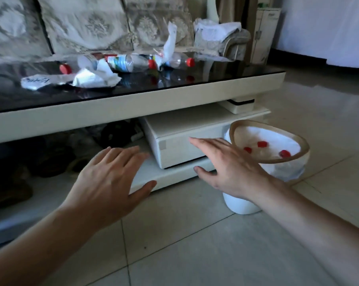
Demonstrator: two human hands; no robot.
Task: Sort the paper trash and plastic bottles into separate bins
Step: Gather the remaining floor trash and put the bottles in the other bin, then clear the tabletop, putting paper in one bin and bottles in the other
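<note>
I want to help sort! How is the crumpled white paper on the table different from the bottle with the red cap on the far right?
The crumpled white paper is opaque, wrinkled and shapeless; the bottle is see-through, smooth and rounded. The bottle has a red cap; the paper is plain white. Both lie on the dark table, untouched by either hand.

The bench has a glossy black top and cream frame. Clear bottles carry red caps; the paper is white. The white bin has a tan rim, and the sofa shows a grey damask pattern.
</note>
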